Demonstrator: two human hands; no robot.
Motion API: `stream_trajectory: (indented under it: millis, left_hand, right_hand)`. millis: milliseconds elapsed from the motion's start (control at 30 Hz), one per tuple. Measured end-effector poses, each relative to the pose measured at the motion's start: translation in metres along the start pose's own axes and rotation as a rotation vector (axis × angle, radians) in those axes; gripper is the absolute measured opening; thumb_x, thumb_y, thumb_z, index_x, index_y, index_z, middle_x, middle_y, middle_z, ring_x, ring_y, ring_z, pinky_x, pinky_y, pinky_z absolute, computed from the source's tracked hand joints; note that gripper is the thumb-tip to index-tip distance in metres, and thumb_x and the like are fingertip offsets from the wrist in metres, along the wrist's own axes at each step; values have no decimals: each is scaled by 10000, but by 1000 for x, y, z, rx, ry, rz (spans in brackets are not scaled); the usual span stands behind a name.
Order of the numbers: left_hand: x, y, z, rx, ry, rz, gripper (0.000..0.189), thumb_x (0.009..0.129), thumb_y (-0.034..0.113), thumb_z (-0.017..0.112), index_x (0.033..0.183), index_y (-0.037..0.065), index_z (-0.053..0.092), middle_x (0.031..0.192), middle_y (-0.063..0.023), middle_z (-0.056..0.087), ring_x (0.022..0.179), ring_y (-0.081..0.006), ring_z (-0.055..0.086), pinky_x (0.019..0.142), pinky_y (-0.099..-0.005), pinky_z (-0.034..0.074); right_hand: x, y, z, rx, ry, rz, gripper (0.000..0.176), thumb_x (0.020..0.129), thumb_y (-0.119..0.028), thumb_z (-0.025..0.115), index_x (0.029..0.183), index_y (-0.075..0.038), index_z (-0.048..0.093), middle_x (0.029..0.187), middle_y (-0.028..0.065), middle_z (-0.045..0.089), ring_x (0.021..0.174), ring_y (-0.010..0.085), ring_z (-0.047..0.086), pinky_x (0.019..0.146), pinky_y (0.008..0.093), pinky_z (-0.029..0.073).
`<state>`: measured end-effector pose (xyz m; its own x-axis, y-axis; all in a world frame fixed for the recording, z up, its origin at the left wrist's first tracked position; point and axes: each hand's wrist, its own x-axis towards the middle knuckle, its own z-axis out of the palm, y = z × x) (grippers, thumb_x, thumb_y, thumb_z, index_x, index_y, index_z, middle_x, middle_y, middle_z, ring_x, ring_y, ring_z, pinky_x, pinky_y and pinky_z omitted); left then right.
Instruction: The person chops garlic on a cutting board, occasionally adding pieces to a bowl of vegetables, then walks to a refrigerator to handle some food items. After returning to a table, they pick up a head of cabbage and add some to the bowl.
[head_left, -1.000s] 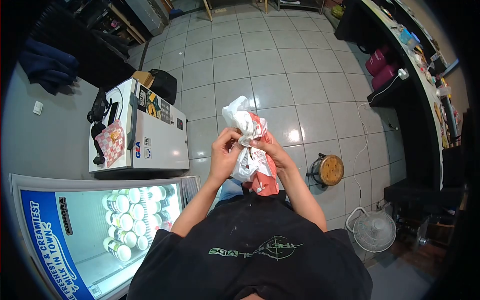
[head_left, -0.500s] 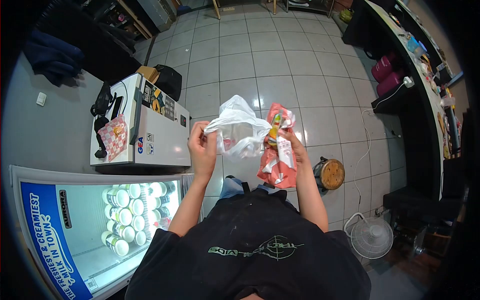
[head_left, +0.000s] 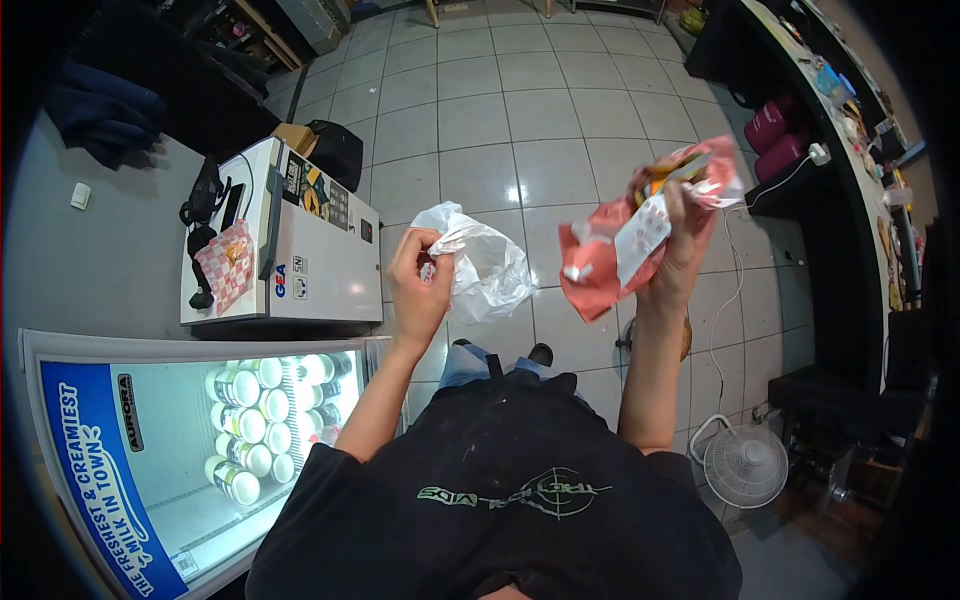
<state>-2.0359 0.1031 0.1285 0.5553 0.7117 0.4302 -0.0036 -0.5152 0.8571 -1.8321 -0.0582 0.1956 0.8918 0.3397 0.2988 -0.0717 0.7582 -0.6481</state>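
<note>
My left hand [head_left: 422,278] pinches the rim of a thin white plastic bag [head_left: 492,275], which hangs to the right of the fingers in front of my body. A little red shows at the bag's edge by my fingers. My right hand [head_left: 680,245] is wrapped round a red and white package [head_left: 604,262], held up and tilted to the right, apart from the bag. Something yellow and orange shows near the package's top, and a white label lies along its side. The package is partly blurred.
A white chest freezer [head_left: 325,255] with a checkered packet [head_left: 226,268] on it stands left. Below it is a lit fridge [head_left: 200,340] of white cups. A stool [head_left: 686,338], a fan [head_left: 745,466] and a cluttered counter [head_left: 835,130] are at right.
My right hand has moved the red package up and to the right, away from the bag. My left hand still holds the bag, which now hangs lower with its shape changed.
</note>
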Motion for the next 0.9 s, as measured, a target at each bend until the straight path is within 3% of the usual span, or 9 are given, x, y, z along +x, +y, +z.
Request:
stream_trajectory:
  millis: [233, 400, 533, 567, 600, 667, 700, 767, 900]
  left_hand:
    - [-1, 31, 31, -129, 27, -119, 182, 951, 104, 495, 956, -54, 586, 876, -75, 572, 754, -119, 533, 655, -264, 436]
    - [1, 56, 31, -243, 38, -269, 278, 999, 185, 448, 1051, -47, 594, 930, -81, 606, 847, -136, 555, 770, -287, 453]
    - [-11, 75, 40, -347, 59, -299, 393, 1034, 261, 416, 1195, -74, 546, 1101, -126, 623, 1000, -179, 570, 912, -298, 439]
    - [-14, 74, 43, -408, 94, -378, 439, 1037, 274, 416, 1279, -84, 493, 1184, -143, 592, 1088, -193, 550, 962, -305, 423]
    - [-18, 72, 46, -471, 127, -458, 499, 1040, 287, 416, 1362, -94, 441, 1267, -159, 561, 1176, -206, 530, 1011, -312, 407]
    - [-24, 54, 47, -471, 46, -478, 592, 1042, 300, 414, 1459, -105, 305, 1396, -178, 463, 1310, -223, 448, 1085, -323, 361]
    - [-24, 51, 47, -547, 23, -511, 540, 1043, 284, 390, 1456, -56, 318, 1372, -166, 485, 1276, -226, 485, 1064, -332, 391]
    - [-21, 57, 45, -811, -51, -595, 475, 1051, 268, 351, 1465, 38, 309, 1362, -158, 500, 1257, -237, 520, 1052, -355, 427]
    - [-15, 89, 33, -1066, -280, -470, 435, 1048, 202, 375, 1441, 21, 330, 1367, -140, 478, 1270, -199, 487, 1081, -337, 400]
  right_hand:
    - [-27, 45, 16, -678, 149, -662, 384, 926, -77, 577, 1279, -12, 443, 1167, 144, 574, 1036, 276, 620, 930, 414, 512]
    - [-88, 65, -20, -345, -205, -112, 400, 919, -311, 510, 1180, -11, 472, 1083, 150, 579, 1044, 274, 603, 945, 415, 504]
    - [-102, 64, -15, -27, -210, 187, 525, 913, -498, 456, 1100, -9, 496, 1016, 156, 583, 1050, 273, 589, 958, 415, 497]
    - [-101, 52, -1, -254, -172, 83, 506, 908, -476, 410, 1010, 9, 512, 979, 163, 587, 1083, 260, 566, 940, 411, 497]
    - [-94, 60, -5, 215, -245, 54, 495, 886, -448, 550, 1074, 2, 466, 1078, 184, 568, 1079, 269, 570, 921, 412, 509]
    - [-101, 64, -10, -612, -190, -495, 583, 816, -345, 731, 1151, -4, 397, 1181, 180, 515, 1079, 275, 568, 945, 417, 487]
    - [-101, 59, -13, -508, -140, -386, 739, 742, -243, 835, 1233, -8, 336, 1260, 169, 464, 1102, 286, 560, 969, 412, 462]
    - [-99, 68, -38, -582, -44, -288, 664, 832, -216, 760, 1301, -7, 338, 1238, 150, 487, 1134, 268, 546, 980, 394, 442]
    - [-90, 50, -28, -511, -93, -188, 593, 881, -172, 707, 1315, -10, 338, 1188, 121, 497, 1109, 237, 546, 971, 385, 442]
